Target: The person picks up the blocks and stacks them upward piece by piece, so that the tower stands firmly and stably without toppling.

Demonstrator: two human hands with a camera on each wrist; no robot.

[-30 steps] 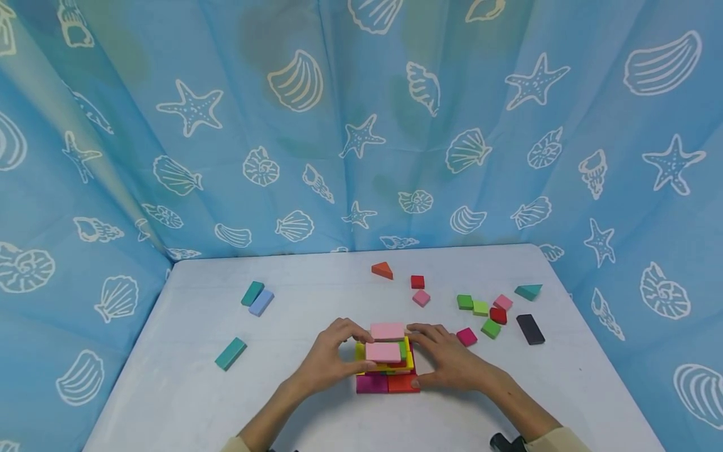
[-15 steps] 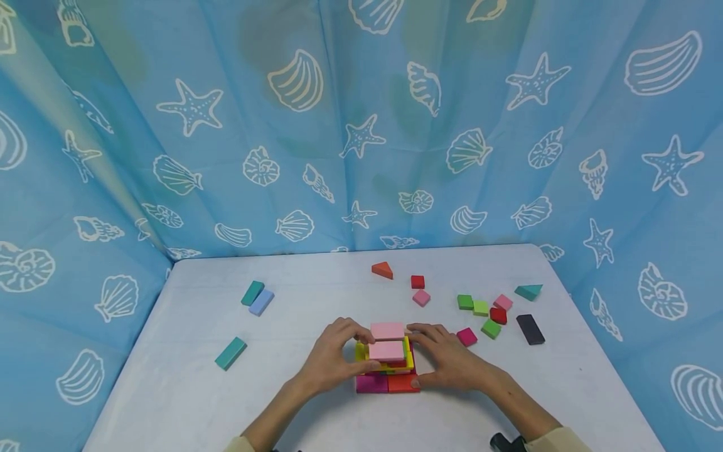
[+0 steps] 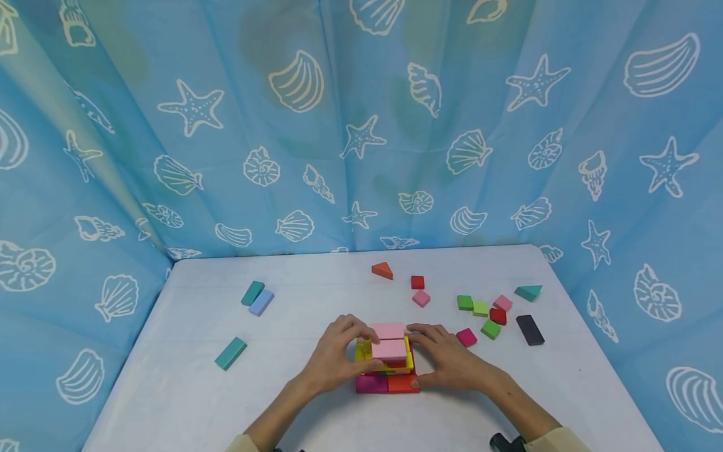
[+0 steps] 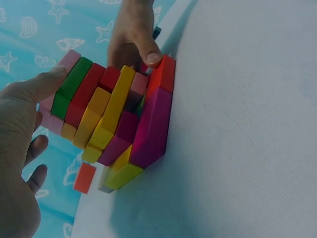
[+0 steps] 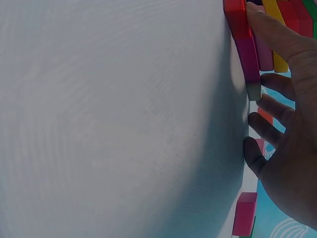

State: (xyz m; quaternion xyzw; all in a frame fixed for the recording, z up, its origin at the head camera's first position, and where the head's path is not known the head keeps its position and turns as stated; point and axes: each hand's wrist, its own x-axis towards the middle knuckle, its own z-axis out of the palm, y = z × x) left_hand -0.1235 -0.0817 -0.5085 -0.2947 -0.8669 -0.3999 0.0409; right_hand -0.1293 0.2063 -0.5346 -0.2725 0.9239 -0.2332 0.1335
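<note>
A stack of coloured wooden blocks [image 3: 371, 383] stands near the middle front of the table, two pink blocks side by side on top. My left hand [image 3: 330, 358] pinches the nearer pink block [image 3: 390, 349] between thumb and index finger. In the left wrist view that thumb lies against the top layer, beside a green block [image 4: 72, 88]. My right hand [image 3: 449, 361] holds the stack's right side, thumb at the front on a red-orange block [image 4: 162, 74], fingers reaching toward the back. In the right wrist view its lower fingers are bent and apart from the blocks.
Several small blocks lie at the right, among them a green cube [image 3: 491, 329] and a magenta one [image 3: 466, 337], with a black block [image 3: 530, 329] beyond. Teal [image 3: 231, 353] and blue [image 3: 261, 302] blocks lie left. An orange triangle [image 3: 382, 270] lies at the back.
The nearer pink block has slid slightly right and back on top of the stack, with my left hand moving along. My right hand has stayed at the stack's side.
</note>
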